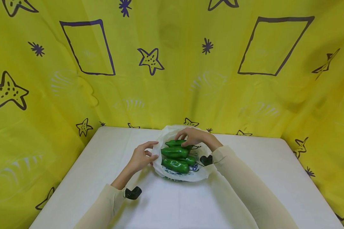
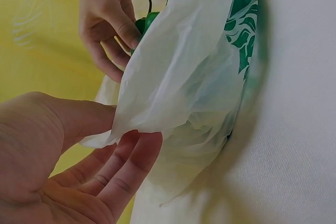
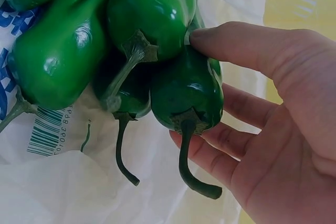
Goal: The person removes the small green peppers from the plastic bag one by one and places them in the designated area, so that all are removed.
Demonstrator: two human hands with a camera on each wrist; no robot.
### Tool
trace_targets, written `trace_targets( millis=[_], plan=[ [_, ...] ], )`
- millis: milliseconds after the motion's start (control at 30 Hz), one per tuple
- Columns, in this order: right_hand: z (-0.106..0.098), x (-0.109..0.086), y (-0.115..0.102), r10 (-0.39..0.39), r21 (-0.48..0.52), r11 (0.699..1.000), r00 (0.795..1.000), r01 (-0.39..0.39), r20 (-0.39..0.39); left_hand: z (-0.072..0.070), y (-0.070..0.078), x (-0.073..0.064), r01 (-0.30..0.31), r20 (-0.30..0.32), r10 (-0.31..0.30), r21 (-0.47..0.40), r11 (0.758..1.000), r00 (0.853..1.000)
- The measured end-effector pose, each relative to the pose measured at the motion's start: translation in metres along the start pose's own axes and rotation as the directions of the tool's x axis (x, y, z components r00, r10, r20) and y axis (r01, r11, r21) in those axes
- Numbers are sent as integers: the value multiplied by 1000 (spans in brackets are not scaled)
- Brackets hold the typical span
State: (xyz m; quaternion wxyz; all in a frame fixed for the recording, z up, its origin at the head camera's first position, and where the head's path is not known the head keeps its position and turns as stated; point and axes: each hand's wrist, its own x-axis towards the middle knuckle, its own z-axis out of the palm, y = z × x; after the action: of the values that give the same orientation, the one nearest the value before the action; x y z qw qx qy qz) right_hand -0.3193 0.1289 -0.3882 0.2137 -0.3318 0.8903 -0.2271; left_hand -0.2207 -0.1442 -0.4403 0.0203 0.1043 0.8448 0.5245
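Several glossy green peppers (image 1: 175, 152) lie together inside a thin white plastic bag (image 2: 168, 72), whose mouth is spread open around them. My left hand (image 1: 141, 158) pinches the left rim of the bag between thumb and fingers. At the far side of the pile, my right hand (image 1: 193, 136) holds one dark green pepper (image 3: 186, 93), thumb on top and fingers along its outer side. Its curved stem (image 3: 191, 169) points away from the pile. Beside it sit a second dark stemmed pepper and a lighter green pepper (image 3: 152, 14). The bag hides most peppers in the left wrist view.
The bag rests on a white table (image 1: 103, 165) toward its back edge. Yellow curtains (image 1: 172, 89) with starfish drawings rise behind and on both sides. Printed blue marks and a barcode (image 3: 47, 132) show on the bag. A green patterned patch (image 2: 242, 24) shows at its base.
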Motion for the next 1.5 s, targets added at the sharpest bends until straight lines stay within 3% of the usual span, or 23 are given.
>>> trace_targets(
  millis=[567, 933, 1500],
  plan=[
    [2, 2, 3, 18, -3, 1000, 1000, -18, -5, 1, 0, -1, 50, -7, -50, -10, 999, 999],
    [-3, 2, -1, -33, -9, 999, 999, 33, -6, 3, 0, 0, 32, -18, -32, -8, 999, 999],
    [-22, -17, -13, -31, -24, 999, 999, 30, -32, 4, 1, 1, 14, -34, -14, 0, 1000, 999]
  ],
)
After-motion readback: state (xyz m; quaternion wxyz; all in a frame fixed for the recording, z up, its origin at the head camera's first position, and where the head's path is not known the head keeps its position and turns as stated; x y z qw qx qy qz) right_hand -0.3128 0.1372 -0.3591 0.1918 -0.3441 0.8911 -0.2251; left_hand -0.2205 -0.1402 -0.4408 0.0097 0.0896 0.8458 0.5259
